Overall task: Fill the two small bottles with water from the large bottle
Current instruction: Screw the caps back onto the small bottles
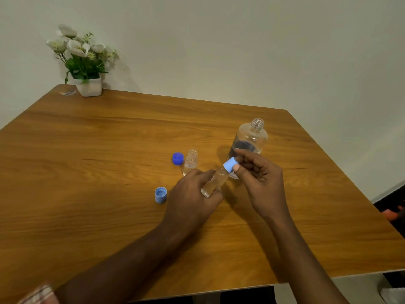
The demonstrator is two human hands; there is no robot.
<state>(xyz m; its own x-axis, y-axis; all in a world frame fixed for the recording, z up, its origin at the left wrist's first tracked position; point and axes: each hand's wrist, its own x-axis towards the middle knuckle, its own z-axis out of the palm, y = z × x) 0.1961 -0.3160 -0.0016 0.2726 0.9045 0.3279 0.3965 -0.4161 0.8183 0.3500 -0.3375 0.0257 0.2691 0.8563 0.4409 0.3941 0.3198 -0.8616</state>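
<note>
small bottle slanted, cap toward far right

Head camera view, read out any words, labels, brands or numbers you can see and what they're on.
No text can be read.
large bottle: a dark patch, too blurred to tell if it is print.
held small bottle, its cap, flower pot: no marks visible.
</note>
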